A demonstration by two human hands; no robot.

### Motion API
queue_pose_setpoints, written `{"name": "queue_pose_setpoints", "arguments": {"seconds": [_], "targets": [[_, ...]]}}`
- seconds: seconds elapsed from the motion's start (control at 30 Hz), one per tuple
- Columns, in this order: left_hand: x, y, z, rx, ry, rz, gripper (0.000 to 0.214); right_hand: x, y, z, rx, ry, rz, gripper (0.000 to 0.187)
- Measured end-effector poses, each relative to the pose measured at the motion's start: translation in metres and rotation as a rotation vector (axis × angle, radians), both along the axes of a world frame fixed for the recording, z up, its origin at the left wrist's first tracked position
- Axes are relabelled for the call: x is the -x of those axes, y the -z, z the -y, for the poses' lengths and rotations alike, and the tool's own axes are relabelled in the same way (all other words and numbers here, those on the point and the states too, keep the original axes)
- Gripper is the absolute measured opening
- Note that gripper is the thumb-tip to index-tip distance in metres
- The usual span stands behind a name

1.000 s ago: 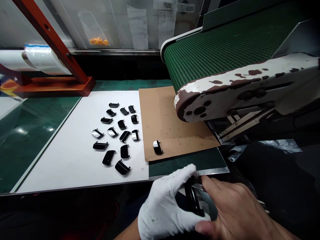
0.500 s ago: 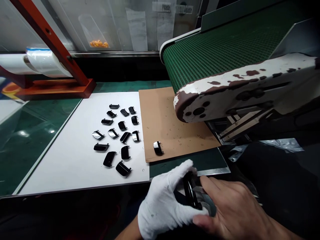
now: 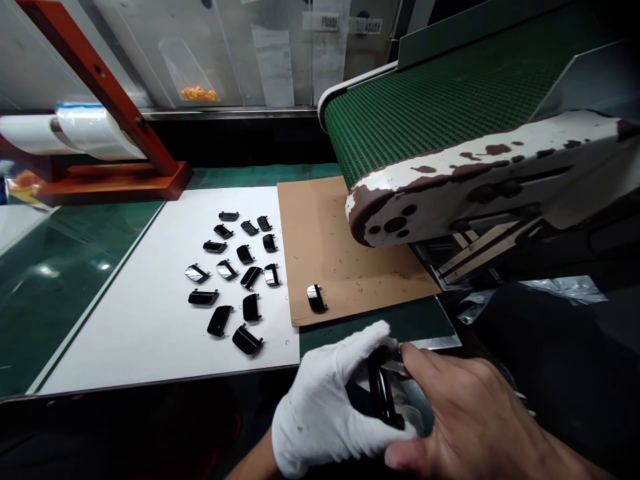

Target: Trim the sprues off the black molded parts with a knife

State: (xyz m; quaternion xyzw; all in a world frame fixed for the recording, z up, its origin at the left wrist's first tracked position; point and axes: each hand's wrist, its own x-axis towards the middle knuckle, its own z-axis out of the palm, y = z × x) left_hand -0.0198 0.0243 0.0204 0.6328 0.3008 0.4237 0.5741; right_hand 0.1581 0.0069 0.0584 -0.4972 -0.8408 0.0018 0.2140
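Observation:
My left hand (image 3: 333, 403), in a white glove, grips a glossy black plastic part (image 3: 383, 390) between its thumb and fingers, just beyond the table's front edge. My bare right hand (image 3: 465, 407) is closed on a thin, greyish knife blade (image 3: 396, 366), which lies against the upper side of that part. Any handle of the blade is hidden by the fingers. Closest to my hands on the table, a similar black part (image 3: 315, 298) rests on a brown cardboard sheet (image 3: 345, 233).
Several like black parts (image 3: 247, 339) lie spread over a white sheet (image 3: 150, 320) on the left. Small curled shavings dot the cardboard. A green conveyor belt (image 3: 430, 113) overhangs it at right. An orange stand (image 3: 120, 180) with a film roll (image 3: 97, 130) stands at back left.
The blade has shifted up along the held part, toward its far end, with my right fingers. My left hand keeps its grip almost in place. The parts on the table stay put.

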Motion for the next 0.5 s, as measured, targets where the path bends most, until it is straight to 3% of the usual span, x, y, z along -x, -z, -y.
{"name": "queue_pose_setpoints", "arguments": {"seconds": [0.5], "targets": [[0.0019, -0.0021, 0.0027, 0.007, -0.089, -0.155, 0.078, -0.0027, 0.0101, 0.0026, -0.017, -0.013, 0.053, 0.078]]}}
